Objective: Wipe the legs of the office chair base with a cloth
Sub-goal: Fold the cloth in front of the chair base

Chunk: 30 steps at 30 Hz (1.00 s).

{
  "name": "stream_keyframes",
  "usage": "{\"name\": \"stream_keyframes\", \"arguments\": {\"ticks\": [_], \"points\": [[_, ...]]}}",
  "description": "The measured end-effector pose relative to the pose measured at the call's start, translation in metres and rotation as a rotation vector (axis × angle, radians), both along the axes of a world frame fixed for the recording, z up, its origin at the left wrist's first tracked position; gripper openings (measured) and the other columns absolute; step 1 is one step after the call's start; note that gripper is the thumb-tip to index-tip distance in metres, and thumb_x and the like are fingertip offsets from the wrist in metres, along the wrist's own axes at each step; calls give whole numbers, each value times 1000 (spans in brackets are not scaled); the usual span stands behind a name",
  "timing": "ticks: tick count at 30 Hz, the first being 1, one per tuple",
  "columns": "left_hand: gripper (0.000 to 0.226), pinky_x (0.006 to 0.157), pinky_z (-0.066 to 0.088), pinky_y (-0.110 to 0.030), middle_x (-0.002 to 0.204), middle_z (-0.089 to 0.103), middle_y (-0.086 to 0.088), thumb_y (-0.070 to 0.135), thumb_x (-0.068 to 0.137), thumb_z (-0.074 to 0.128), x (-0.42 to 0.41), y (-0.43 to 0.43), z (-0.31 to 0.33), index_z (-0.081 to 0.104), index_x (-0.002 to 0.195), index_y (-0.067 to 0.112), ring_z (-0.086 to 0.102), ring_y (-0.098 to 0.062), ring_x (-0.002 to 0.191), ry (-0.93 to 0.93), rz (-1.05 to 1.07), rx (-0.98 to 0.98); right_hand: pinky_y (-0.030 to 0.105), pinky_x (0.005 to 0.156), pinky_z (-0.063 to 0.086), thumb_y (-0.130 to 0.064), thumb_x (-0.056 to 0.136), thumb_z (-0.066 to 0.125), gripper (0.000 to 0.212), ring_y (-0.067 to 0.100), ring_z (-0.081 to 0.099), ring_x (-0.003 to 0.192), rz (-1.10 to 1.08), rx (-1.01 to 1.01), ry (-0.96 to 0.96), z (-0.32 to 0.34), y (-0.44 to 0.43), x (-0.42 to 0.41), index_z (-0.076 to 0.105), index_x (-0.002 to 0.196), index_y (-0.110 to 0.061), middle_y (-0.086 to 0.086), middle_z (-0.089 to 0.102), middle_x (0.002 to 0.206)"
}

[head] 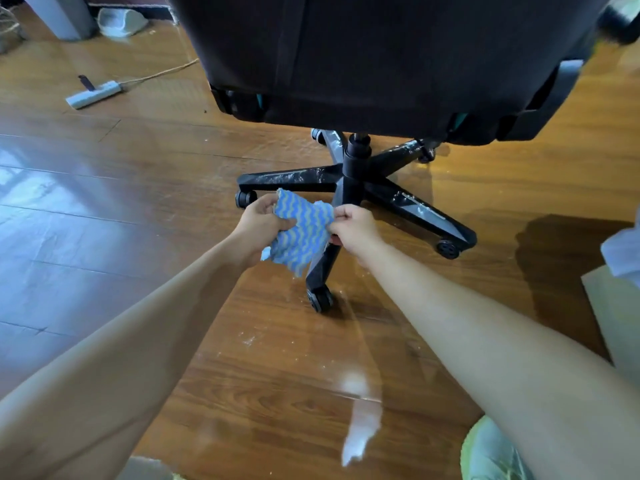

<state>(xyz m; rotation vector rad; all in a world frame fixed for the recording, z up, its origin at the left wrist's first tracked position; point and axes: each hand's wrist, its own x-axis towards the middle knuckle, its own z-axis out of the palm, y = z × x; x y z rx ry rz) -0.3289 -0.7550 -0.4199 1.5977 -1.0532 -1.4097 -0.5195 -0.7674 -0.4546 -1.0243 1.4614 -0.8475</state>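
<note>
A black office chair stands on a wooden floor, its star-shaped base (353, 174) in the middle of the view. White dust streaks the left leg (291, 177) and the right front leg (419, 211). The near leg (322, 268) points toward me and ends in a castor (320, 299). A blue cloth (301, 232) with wavy pale stripes hangs just above that near leg. My left hand (259, 220) grips the cloth's left edge and my right hand (353, 228) pinches its right edge.
The dark seat and backrest (363, 57) overhang the base. A white power strip (93, 94) with a cord lies at the far left. White crumbs and a white scrap (360, 434) lie on the floor near me. A pale box edge (616, 313) is at right.
</note>
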Motion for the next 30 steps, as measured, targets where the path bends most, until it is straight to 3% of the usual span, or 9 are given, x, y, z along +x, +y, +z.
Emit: {"name": "stream_keyframes", "arguments": {"ticks": [4,8,12,15,18,20,23,27,30], "points": [[64,89,65,-49,137,69,-9,5,97,75,-17,2,-11,49,154,17,78,-28,107,167,26,41,34,77,64,-19,80,83,39,22,72,103,-52,224,-240,-7,14,-3,66,114,-11,13,74,114],[67,92,63,-51,136,69,-12,2,94,76,-18,4,-34,49,153,20,78,-31,107,254,103,73,19,50,49,-13,81,82,34,7,68,67,-31,251,-283,-25,27,-23,69,113,-15,-1,75,86],[64,73,65,-41,123,73,-16,0,91,80,-20,13,-45,54,141,29,79,-27,89,216,129,119,26,61,48,-16,85,80,34,15,69,80,-100,193,-431,-34,36,-37,69,117,-11,3,76,98],[62,72,65,-33,118,79,-16,2,87,83,-14,6,-36,61,139,26,81,-22,91,294,-16,159,32,69,55,-11,84,80,37,21,74,92,-157,169,-423,-29,34,-27,65,118,-11,9,76,111],[58,99,60,-35,122,78,-13,7,76,91,-3,-5,-22,75,127,28,76,-23,111,74,-276,167,40,90,59,-6,81,82,59,27,72,106,-154,110,-334,-12,25,-18,55,133,-17,14,70,120],[50,111,54,-42,119,76,-13,5,77,91,0,-12,-19,78,120,27,73,-26,113,-147,-293,140,42,103,52,-6,83,80,60,27,64,120,-52,42,-221,-1,13,-16,56,137,-17,16,65,128],[37,94,62,-39,102,76,-8,8,79,92,8,-18,-26,81,110,23,74,-20,92,-373,-216,50,30,98,49,-9,86,80,41,17,58,128,164,-54,54,9,-5,-11,69,126,-11,9,66,131],[27,71,57,-28,88,73,5,14,77,95,20,-17,-31,78,96,24,67,-6,73,-529,-230,-81,28,78,52,-12,81,85,29,10,61,77,281,-142,356,24,-15,-6,74,108,-11,-5,62,80],[18,68,53,-28,89,75,5,18,80,92,29,-22,-26,80,93,23,66,-8,74,-701,-300,-146,28,69,53,-16,82,85,18,13,62,76,372,-227,641,36,-10,-3,75,96,-17,-5,65,82]]}}
